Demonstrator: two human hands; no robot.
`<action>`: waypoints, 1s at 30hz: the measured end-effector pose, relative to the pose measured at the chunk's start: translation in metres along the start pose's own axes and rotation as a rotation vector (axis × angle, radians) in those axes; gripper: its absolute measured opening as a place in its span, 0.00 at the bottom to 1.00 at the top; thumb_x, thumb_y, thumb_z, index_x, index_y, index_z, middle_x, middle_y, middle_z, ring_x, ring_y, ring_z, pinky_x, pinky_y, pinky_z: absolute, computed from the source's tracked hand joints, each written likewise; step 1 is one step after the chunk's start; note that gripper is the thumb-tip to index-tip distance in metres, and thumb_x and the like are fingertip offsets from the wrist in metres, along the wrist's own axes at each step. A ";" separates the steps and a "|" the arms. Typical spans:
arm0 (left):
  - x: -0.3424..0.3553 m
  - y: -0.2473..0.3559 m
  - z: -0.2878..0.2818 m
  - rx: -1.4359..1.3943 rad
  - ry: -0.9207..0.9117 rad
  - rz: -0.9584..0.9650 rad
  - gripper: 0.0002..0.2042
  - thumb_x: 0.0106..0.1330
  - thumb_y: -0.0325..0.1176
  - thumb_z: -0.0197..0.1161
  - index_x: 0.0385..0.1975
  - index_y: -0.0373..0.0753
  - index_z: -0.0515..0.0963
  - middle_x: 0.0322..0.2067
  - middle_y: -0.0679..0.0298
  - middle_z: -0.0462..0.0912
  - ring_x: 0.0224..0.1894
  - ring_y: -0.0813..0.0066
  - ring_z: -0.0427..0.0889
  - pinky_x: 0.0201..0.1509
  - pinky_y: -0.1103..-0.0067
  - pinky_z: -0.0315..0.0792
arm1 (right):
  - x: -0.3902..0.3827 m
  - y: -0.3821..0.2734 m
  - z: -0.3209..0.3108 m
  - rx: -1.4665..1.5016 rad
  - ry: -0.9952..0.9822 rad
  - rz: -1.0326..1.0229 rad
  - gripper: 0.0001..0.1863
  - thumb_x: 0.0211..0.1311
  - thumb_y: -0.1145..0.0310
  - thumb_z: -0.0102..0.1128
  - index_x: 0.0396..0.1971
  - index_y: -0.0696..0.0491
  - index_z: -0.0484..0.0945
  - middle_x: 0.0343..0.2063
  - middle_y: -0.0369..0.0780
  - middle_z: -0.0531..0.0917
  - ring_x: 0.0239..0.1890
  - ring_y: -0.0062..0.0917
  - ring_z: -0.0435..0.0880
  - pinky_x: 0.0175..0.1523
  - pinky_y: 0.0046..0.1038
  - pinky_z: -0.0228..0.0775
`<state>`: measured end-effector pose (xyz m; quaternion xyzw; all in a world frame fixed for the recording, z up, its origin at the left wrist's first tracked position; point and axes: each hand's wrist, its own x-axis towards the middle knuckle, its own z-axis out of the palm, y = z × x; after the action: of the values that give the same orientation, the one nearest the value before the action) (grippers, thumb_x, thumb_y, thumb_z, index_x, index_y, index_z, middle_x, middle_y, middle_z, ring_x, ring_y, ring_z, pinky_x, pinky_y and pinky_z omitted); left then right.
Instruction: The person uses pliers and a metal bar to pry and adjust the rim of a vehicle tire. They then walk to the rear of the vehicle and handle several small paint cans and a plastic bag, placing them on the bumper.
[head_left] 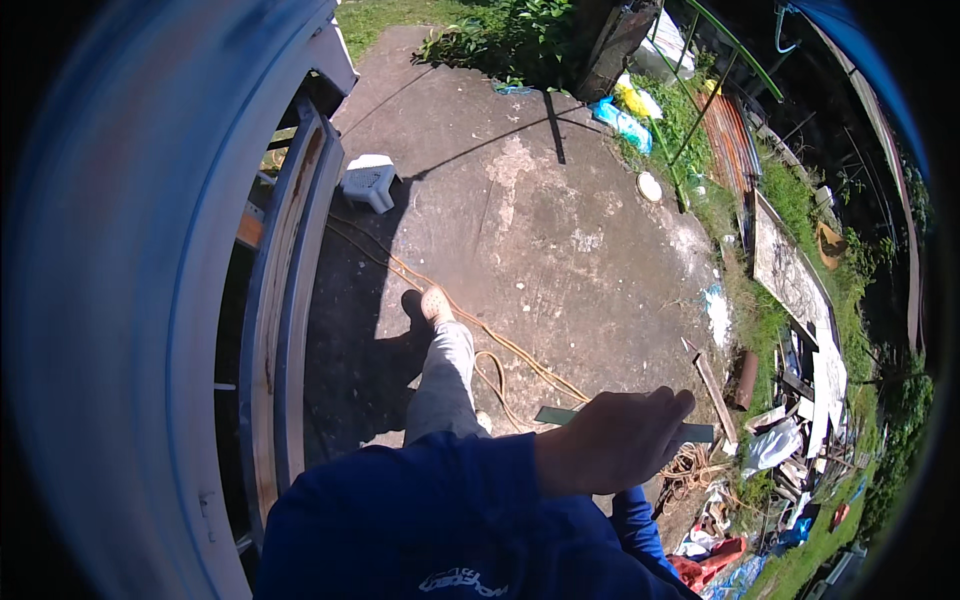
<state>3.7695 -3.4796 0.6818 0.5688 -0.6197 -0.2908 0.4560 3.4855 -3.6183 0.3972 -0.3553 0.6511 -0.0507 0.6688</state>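
Observation:
My left hand (622,440) reaches across the front of my body from a blue sleeve (470,470), its back upward and its fingers curled. It is closed on a flat, dark green strip (562,414), whose ends stick out on both sides of the hand. What kind of thing the strip is, I cannot make out. Farther down, beyond the left hand, part of my other blue sleeve (638,525) shows. My right hand is hidden.
On my left runs a pale blue metal panel (110,300) with a long rail (300,290) beside it. A white plastic stool (370,183) stands ahead. An orange cord (490,335) crosses the concrete near my foot (435,305). Scrap boards (800,270) and coiled rope (690,470) lie right.

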 end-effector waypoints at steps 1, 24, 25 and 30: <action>-0.012 -0.060 -0.031 -0.070 0.125 -0.300 0.14 0.73 0.35 0.56 0.50 0.34 0.64 0.36 0.48 0.78 0.36 0.49 0.84 0.38 0.61 0.77 | -0.020 -0.016 0.047 0.033 -0.094 -0.296 0.27 0.70 0.52 0.53 0.48 0.65 0.76 0.37 0.49 0.86 0.30 0.44 0.89 0.31 0.39 0.84; 0.098 -0.505 -0.444 -0.682 0.672 -0.990 0.15 0.77 0.33 0.49 0.57 0.38 0.74 0.43 0.61 0.82 0.39 0.77 0.82 0.40 0.79 0.78 | 0.163 -0.541 0.613 -0.001 -0.623 -0.138 0.20 0.72 0.67 0.54 0.59 0.59 0.69 0.51 0.41 0.80 0.51 0.27 0.82 0.55 0.33 0.76; 0.125 -0.503 -0.458 -0.697 0.682 -0.958 0.15 0.77 0.35 0.50 0.57 0.39 0.74 0.42 0.63 0.81 0.40 0.79 0.80 0.42 0.80 0.77 | 0.166 -0.561 0.632 0.004 -0.666 -0.140 0.20 0.72 0.68 0.55 0.59 0.59 0.69 0.52 0.41 0.79 0.52 0.27 0.81 0.55 0.33 0.77; 0.228 -0.546 -0.507 -0.982 0.750 -0.676 0.26 0.77 0.46 0.49 0.68 0.34 0.63 0.60 0.59 0.72 0.55 0.72 0.75 0.56 0.74 0.71 | 0.208 -0.655 0.722 -0.039 -0.801 -0.055 0.21 0.71 0.70 0.56 0.60 0.58 0.68 0.51 0.40 0.80 0.53 0.29 0.81 0.58 0.35 0.75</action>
<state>4.4787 -3.7204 0.4653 0.5205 -0.0074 -0.4469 0.7275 4.4293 -3.9193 0.5059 -0.3767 0.3299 0.0864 0.8613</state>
